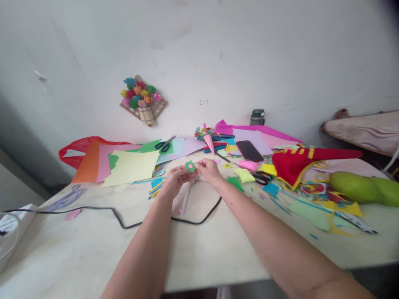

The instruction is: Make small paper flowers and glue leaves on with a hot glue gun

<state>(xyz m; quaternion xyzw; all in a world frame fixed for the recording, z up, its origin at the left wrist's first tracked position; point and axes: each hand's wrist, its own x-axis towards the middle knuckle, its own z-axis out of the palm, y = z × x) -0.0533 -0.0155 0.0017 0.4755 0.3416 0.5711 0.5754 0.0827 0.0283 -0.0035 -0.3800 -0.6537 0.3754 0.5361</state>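
Note:
A small green paper flower (188,170) with a pink round centre is held up over the middle of the table. My left hand (176,179) grips it from the left, fingers closed at its lower edge. Thumb and fingers of my right hand (208,169) pinch its right side. Below the hands lies a pale stick-like thing (186,199), partly hidden and blurred. A black cable (124,226) runs under the left forearm. Beyond the hands, a pink paper cone (209,144) carries several small coloured paper flowers.
Coloured paper sheets (134,166) with scissors (165,144) lie back left. To the right are a phone (249,150), black-handled scissors (262,177), clay packets (245,175), paper scraps, a cutter knife (357,222), red cloth (291,168) and green fruit-like objects (355,187). A power strip (15,232) sits left.

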